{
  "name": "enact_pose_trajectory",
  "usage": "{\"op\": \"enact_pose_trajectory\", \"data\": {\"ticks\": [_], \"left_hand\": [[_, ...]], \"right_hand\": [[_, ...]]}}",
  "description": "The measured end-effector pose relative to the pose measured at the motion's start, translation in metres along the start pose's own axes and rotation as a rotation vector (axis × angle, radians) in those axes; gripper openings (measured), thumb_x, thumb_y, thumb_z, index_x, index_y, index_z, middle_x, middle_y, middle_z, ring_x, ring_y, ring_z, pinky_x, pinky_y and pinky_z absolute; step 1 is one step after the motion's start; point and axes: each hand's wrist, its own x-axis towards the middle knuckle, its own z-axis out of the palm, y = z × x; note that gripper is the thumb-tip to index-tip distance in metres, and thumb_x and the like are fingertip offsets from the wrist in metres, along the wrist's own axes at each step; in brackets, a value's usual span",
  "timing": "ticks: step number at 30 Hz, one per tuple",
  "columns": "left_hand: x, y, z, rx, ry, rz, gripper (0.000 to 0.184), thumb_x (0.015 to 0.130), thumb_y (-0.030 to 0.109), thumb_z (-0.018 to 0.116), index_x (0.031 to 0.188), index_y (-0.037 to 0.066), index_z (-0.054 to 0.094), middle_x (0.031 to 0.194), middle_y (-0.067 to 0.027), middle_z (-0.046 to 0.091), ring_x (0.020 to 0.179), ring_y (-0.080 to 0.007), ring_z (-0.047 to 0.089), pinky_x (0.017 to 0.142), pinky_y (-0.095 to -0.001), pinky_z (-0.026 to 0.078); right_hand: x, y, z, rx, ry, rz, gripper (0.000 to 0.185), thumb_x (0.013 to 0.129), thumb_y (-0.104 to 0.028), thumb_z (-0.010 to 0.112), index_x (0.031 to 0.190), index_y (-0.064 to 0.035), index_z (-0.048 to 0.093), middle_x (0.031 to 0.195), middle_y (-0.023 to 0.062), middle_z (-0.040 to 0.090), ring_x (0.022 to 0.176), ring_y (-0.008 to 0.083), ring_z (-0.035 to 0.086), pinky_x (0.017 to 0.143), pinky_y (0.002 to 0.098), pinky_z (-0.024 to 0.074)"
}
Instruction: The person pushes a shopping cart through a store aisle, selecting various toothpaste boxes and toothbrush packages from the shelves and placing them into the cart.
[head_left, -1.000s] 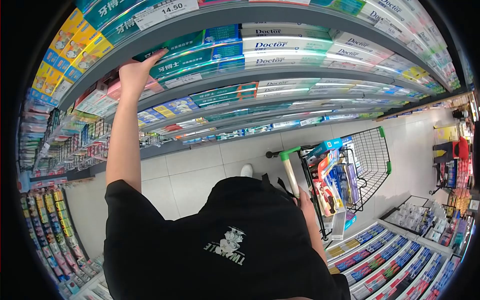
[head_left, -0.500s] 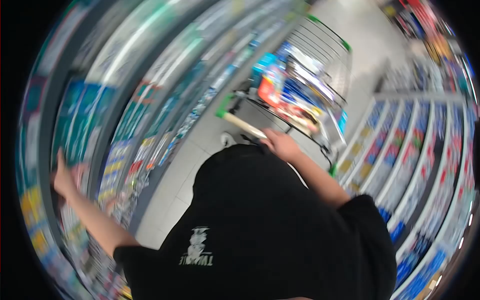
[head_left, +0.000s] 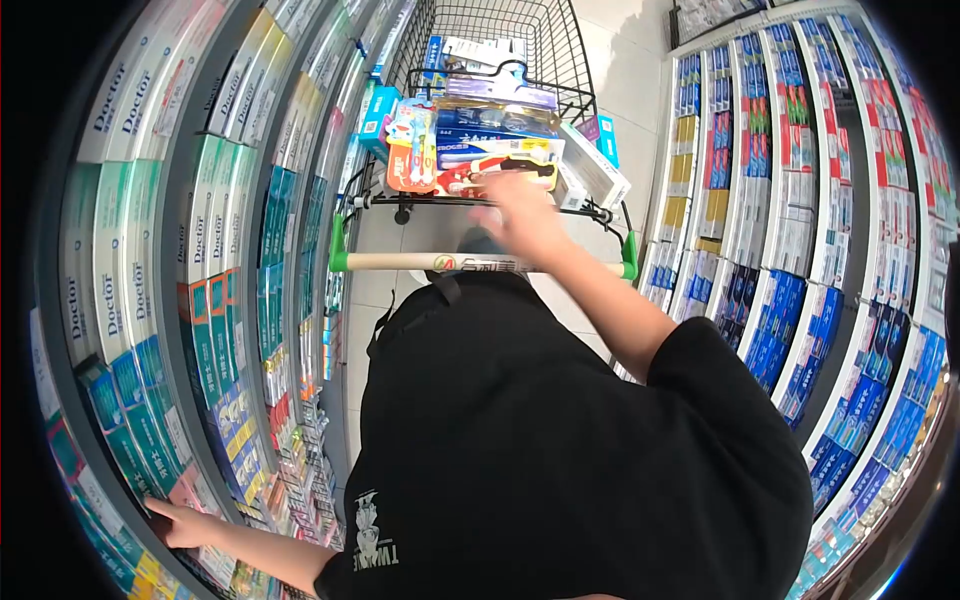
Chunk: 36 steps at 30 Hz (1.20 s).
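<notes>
My left hand is at the shelf on the left, its finger stretched out and touching the row of green toothpaste boxes; some fingers are partly hidden. Slightly blurred, my right hand is over the trolley handle, fingers apart, with nothing seen in it. Just beyond its fingertips lies a red and yellow pack in the shopping trolley. Beside that pack are an orange toothbrush pack and a blue box.
On the left, shelves hold white "Doctor" boxes in rows. Sloped racks on the right carry packaged toothbrushes and blue boxes. A white box leans at the trolley's right side. Pale floor tiles run past the trolley.
My right hand has let go of the trolley handle and moved forward past it. The view has turned, putting the trolley straight ahead. My left hand stays at the left shelf.
</notes>
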Motion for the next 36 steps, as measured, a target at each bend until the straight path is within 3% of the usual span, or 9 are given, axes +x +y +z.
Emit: {"op": "enact_pose_trajectory", "data": {"ticks": [2, 4, 8, 13, 19, 21, 26, 32, 36], "left_hand": [[-0.018, -0.027, -0.001, -0.181, 0.024, 0.101, 0.055, 0.098, 0.037, 0.075, 0.123, -0.011, 0.064, 0.124, -0.0275, 0.069, 0.103, -0.0298, 0.071, 0.076, -0.0457, 0.060], [-0.076, -0.001, 0.022, -0.234, 0.333, 0.069, 0.040, 0.105, 0.024, 0.068, 0.123, -0.006, 0.049, 0.120, -0.0258, 0.062, 0.110, -0.0328, 0.068, 0.092, -0.0419, 0.060], [-0.149, 0.051, 0.059, -0.470, 0.052, 0.058, 0.032, 0.105, 0.013, 0.066, 0.128, -0.006, 0.053, 0.127, -0.0193, 0.059, 0.115, -0.0289, 0.063, 0.101, -0.0389, 0.055], [-0.208, 0.137, 0.095, -0.762, -0.456, -0.139, 0.023, 0.103, 0.006, 0.065, 0.123, 0.000, 0.055, 0.114, -0.0144, 0.067, 0.106, -0.0222, 0.066, 0.096, -0.0352, 0.055], [-0.239, 0.236, 0.115, -0.909, -1.615, 0.062, 0.043, 0.098, -0.001, 0.067, 0.140, 0.005, 0.056, 0.126, -0.0104, 0.069, 0.114, -0.0223, 0.067, 0.103, -0.0366, 0.051], [-0.243, 0.259, 0.125, -1.052, -1.784, 0.121, 0.051, 0.103, 0.019, 0.067, 0.149, 0.005, 0.049, 0.139, -0.0143, 0.063, 0.124, -0.0253, 0.065, 0.108, -0.0371, 0.048], [-0.242, 0.313, 0.107, -1.737, -1.799, -0.724, 0.095, 0.100, 0.072, 0.048, 0.158, -0.001, 0.033, 0.147, -0.0225, 0.056, 0.132, -0.0329, 0.062, 0.112, -0.0441, 0.048], [-0.224, 0.299, 0.090, -1.726, -1.811, -0.820, 0.078, 0.103, 0.037, 0.065, 0.159, 0.000, 0.027, 0.143, -0.0294, 0.058, 0.129, -0.0364, 0.064, 0.103, -0.0457, 0.058], [-0.227, 0.272, 0.089, -1.431, -1.919, -0.635, 0.063, 0.101, 0.022, 0.069, 0.154, -0.003, 0.044, 0.143, -0.0184, 0.062, 0.128, -0.0236, 0.064, 0.108, -0.0381, 0.052]], "right_hand": [[0.005, 0.036, -0.033, -0.319, 0.144, 0.182, 0.050, 0.082, -0.020, 0.086, 0.123, -0.0039, 0.063, 0.112, 0.0176, 0.067, 0.104, 0.0379, 0.064, 0.092, 0.0482, 0.0530], [0.002, 0.066, -0.070, -0.716, 0.023, 0.366, 0.055, 0.087, -0.036, 0.081, 0.126, -0.0024, 0.062, 0.121, 0.0189, 0.063, 0.107, 0.0379, 0.062, 0.092, 0.0494, 0.0523], [0.001, 0.115, -0.100, -0.575, -0.560, 0.950, 0.073, 0.084, -0.062, 0.076, 0.120, 0.0011, 0.071, 0.122, 0.0240, 0.071, 0.116, 0.0366, 0.069, 0.096, 0.0480, 0.0558], [0.013, 0.093, -0.150, -0.548, -0.426, 1.042, 0.063, 0.081, -0.057, 0.077, 0.109, -0.0001, 0.077, 0.106, 0.0251, 0.076, 0.097, 0.0396, 0.075, 0.086, 0.0478, 0.0596], [0.024, -0.018, -0.222, -0.713, 0.064, 0.190, 0.027, 0.090, -0.018, 0.077, 0.110, -0.0039, 0.066, 0.100, 0.0150, 0.074, 0.094, 0.0340, 0.073, 0.077, 0.0446, 0.0584], [0.040, -0.034, -0.219, -0.645, 0.186, -0.135, 0.024, 0.087, -0.010, 0.078, 0.108, -0.0035, 0.067, 0.106, 0.0133, 0.075, 0.098, 0.0328, 0.073, 0.080, 0.0428, 0.0591], [0.067, -0.067, -0.167, -0.439, 0.386, -0.669, 0.022, 0.082, -0.005, 0.080, 0.101, -0.0025, 0.070, 0.113, 0.0138, 0.076, 0.109, 0.0325, 0.072, 0.091, 0.0449, 0.0596], [0.093, -0.086, -0.125, -0.251, 0.393, -0.735, 0.022, 0.078, -0.005, 0.079, 0.098, -0.0061, 0.071, 0.114, 0.0137, 0.077, 0.114, 0.0333, 0.071, 0.092, 0.0421, 0.0593], [0.121, -0.090, -0.117, -0.208, 0.339, -0.758, 0.028, 0.074, -0.004, 0.077, 0.102, -0.0052, 0.073, 0.120, 0.0143, 0.075, 0.119, 0.0335, 0.068, 0.094, 0.0410, 0.0571]]}}
